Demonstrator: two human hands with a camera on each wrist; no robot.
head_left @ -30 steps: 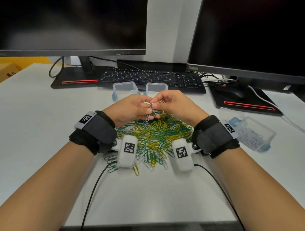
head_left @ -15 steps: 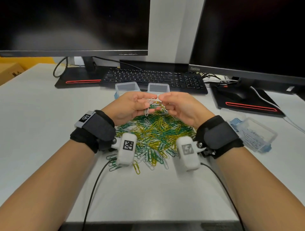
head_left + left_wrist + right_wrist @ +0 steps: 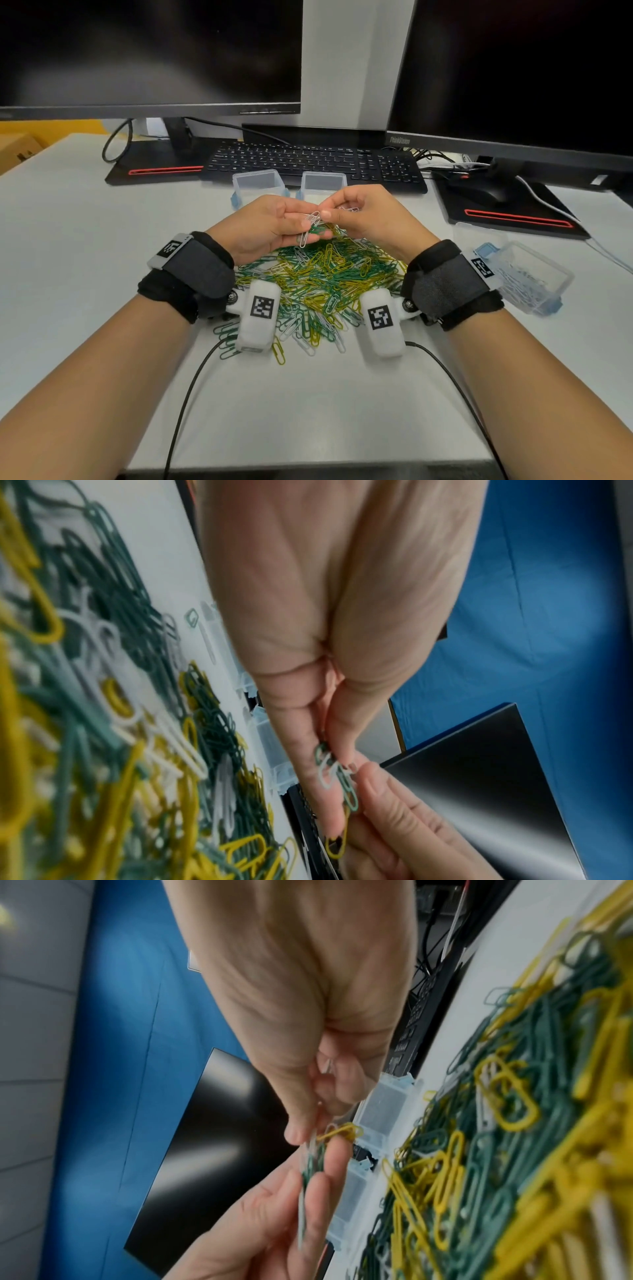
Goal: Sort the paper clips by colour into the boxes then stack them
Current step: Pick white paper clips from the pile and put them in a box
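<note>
A heap of green, yellow and white paper clips [image 3: 318,274] lies on the desk between my wrists. Just above its far edge my two hands meet. My left hand [image 3: 308,226] pinches a small tangle of white and green clips [image 3: 310,228], also seen in the left wrist view as a tangle [image 3: 334,772] between my left hand's [image 3: 330,767] fingers. My right hand [image 3: 328,210] pinches the same tangle and keeps some white clips [image 3: 349,209] in its curled fingers. In the right wrist view my right hand [image 3: 318,1123] grips a yellow clip [image 3: 342,1131] hooked to the bunch.
Two empty clear boxes [image 3: 257,181] [image 3: 323,181] stand just beyond my hands, in front of a black keyboard [image 3: 308,162]. A clear box of white clips [image 3: 527,277] sits at the right, its lid [image 3: 479,236] beside it. A mouse [image 3: 479,192] and two monitors stand behind.
Both hands stay together above the pile. The fingers of my right hand have shifted a little on the tangled clips; the bunch hangs much as before.
</note>
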